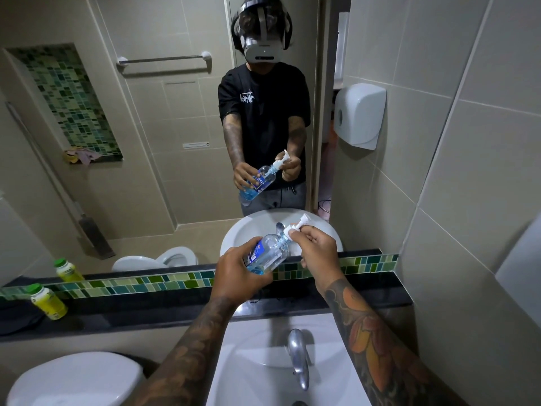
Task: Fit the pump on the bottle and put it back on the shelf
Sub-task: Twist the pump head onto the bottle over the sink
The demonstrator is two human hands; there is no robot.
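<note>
A clear plastic bottle with blue liquid and a blue label is tilted in the air above the sink, neck up and to the right. My left hand grips its lower body. A white pump sits at the bottle's neck, its nozzle pointing up right. My right hand pinches the pump's collar with its fingertips. The dark stone shelf runs below the mirror, under both hands.
A yellow bottle with a green cap stands on the shelf at the left. A white sink with a chrome tap lies below my arms. A toilet lid is at lower left, a paper dispenser on the right wall.
</note>
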